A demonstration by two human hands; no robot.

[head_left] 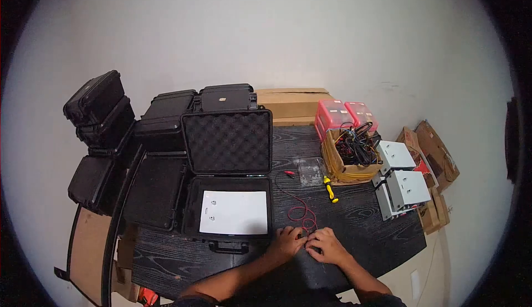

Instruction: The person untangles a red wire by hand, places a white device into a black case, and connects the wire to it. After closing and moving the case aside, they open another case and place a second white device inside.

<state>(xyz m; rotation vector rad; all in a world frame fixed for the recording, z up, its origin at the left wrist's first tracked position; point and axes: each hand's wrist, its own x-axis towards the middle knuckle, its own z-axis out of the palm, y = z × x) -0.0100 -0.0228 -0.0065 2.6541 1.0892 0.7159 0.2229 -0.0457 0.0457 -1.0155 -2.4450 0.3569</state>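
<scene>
Near the table's front edge, my left hand [287,241] and my right hand [326,246] meet with curled fingers on a thin red cable [302,214]. Its loops lie just beyond my fingertips, and a dark stretch runs back to a small red clip [289,173]. The exact part pinched between my fingers is hidden. Left of my hands stands an open black hard case [228,175] with egg-crate foam in its lid. A white panel box [233,212] rests inside its base. A yellow-handled screwdriver [331,190] lies beyond my right hand.
More black cases [100,102] are stacked at the left. A cardboard box of dark cables [354,151] stands at the back right, in front of red-and-clear bins [334,113]. White metal boxes [408,186] sit at the right edge. Flat cardboard [293,104] lies along the wall.
</scene>
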